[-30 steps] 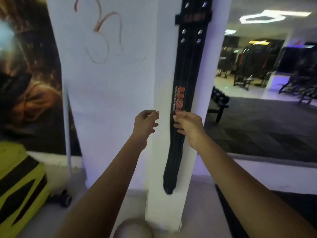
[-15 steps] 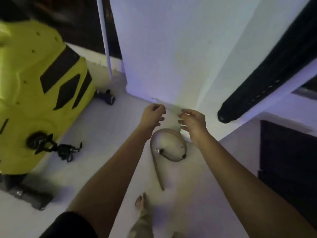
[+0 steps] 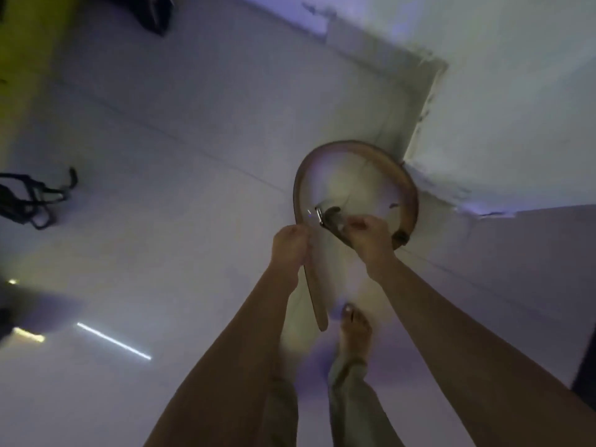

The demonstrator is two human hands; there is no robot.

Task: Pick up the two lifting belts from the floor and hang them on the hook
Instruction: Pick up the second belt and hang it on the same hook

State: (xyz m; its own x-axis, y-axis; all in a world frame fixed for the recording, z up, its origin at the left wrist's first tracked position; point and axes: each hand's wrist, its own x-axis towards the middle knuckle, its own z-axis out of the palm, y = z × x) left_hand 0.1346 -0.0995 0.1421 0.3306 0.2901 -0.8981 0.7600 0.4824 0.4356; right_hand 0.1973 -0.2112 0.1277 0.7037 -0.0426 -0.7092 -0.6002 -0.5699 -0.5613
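Down by the wall, both hands reach the belt (image 3: 356, 150) — right hand (image 3: 371, 235) pinching its buckle end, left hand (image 3: 290, 245) curled at the strap; best lift both ends together.

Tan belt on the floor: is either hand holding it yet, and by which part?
Right hand is closed on the tan belt at its buckle end. Left hand is at the strap; grip unclear.

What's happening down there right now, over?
Left hand at the tan leather belt's strap, right hand at its metal buckle. Belt curled on the pale floor by the white pillar. Nothing blocking.
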